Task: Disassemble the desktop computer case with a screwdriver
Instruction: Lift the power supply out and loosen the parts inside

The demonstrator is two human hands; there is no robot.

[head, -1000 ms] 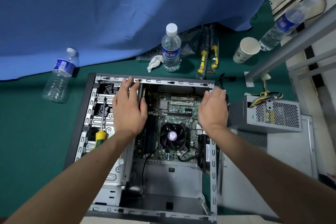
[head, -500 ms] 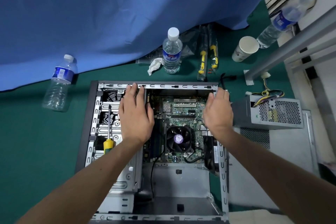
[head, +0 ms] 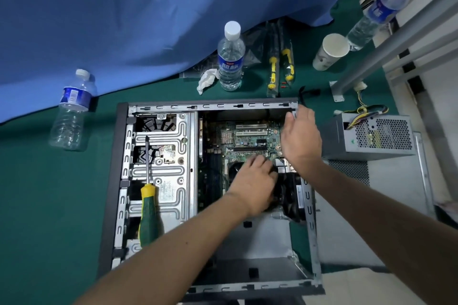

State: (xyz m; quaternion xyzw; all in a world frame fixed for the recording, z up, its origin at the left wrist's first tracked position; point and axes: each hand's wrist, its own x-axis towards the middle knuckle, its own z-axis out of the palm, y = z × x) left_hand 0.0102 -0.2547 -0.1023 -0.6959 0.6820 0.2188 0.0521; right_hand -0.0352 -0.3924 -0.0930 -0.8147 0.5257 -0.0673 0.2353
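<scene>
The open desktop case (head: pixel 119 181) lies flat on the green mat, with its motherboard (head: pixel 247 141) exposed. My left hand (head: pixel 252 183) covers the CPU cooler in the middle of the board, fingers curled down over its far edge, so the cooler is mostly hidden. My right hand (head: pixel 300 136) hovers at the case's upper right corner, its fingers straight and close to the rear wall. A screwdriver (head: pixel 148 208) with a green and yellow handle lies loose on the silver drive cage (head: pixel 171 131) at the left.
A removed power supply (head: pixel 371 136) with loose cables sits right of the case on a grey panel (head: pixel 396 205). Behind the case are water bottles (head: pixel 230 57) (head: pixel 71 109), a paper cup (head: pixel 330 51), packaged yellow screwdrivers (head: pixel 280 69) and a crumpled tissue (head: pixel 207 78). A blue cloth (head: pixel 148 7) hangs behind.
My left hand left the drive cage's top edge and moved right and down onto the CPU cooler. My right hand lifted slightly toward the case's rear corner. The view shifted closer.
</scene>
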